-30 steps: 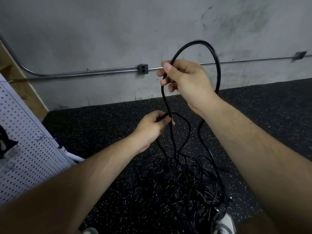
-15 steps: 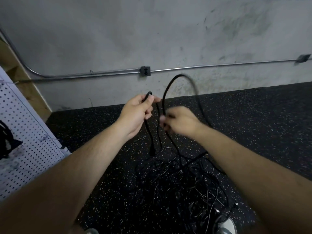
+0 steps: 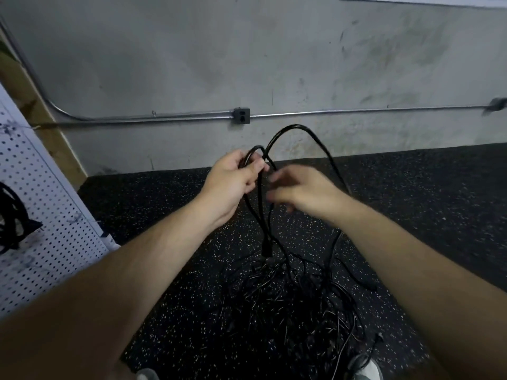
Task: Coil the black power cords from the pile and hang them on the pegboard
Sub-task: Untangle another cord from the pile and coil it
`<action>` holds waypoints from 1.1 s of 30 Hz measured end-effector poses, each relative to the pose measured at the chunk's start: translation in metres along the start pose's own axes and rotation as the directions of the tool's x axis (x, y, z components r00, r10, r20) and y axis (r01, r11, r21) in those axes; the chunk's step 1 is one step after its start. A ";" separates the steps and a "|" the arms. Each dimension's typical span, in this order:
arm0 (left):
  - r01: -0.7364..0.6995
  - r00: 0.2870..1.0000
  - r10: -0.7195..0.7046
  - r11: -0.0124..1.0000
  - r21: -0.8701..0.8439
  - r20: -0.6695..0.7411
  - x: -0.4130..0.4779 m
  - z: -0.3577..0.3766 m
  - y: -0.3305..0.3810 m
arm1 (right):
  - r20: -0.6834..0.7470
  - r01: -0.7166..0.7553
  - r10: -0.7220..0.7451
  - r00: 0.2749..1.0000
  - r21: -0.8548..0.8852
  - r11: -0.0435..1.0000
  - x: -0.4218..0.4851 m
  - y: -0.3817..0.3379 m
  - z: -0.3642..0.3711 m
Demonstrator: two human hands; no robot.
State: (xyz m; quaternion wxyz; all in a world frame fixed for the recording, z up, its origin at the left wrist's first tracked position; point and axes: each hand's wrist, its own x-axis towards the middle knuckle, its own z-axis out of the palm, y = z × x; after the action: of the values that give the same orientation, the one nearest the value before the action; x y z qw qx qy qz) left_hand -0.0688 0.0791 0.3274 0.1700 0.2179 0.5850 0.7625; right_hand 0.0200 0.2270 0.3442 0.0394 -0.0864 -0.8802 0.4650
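Above the floor pile [image 3: 288, 311], the left grip [image 3: 233, 182] is clamped on the first loops of a black power cord [image 3: 296, 126], the right grip [image 3: 304, 190] beside them too blurred to tell; coiling looks barely begun, and next another loop needs feeding across.

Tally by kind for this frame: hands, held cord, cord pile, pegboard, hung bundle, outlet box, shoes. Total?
hands: 2, left hand and right hand
held cord: 1
cord pile: 1, strands uncountable
pegboard: 1
hung bundle: 1
outlet box: 1
shoes: 2
total: 9
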 end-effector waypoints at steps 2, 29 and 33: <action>-0.024 1.000 0.024 1.000 -0.003 0.013 -0.001 0.003 0.005 | 0.141 -0.036 0.063 0.988 -0.186 0.982 -0.002 0.014 0.020; -0.007 0.999 0.008 1.000 0.015 -0.048 0.006 -0.003 0.004 | 0.196 -0.034 0.114 0.974 -0.368 0.929 0.000 0.023 0.029; -0.054 0.997 0.052 0.998 -0.032 -0.051 0.009 -0.016 0.007 | 0.138 0.031 -0.008 0.990 -0.166 0.986 0.008 0.001 0.032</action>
State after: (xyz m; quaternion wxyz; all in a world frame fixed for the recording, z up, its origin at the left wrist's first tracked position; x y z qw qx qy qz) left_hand -0.0853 0.0689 0.3319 0.1386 0.2112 0.5702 0.7817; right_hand 0.0073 0.2035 0.3252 -0.0241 -0.0486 -0.9176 0.3938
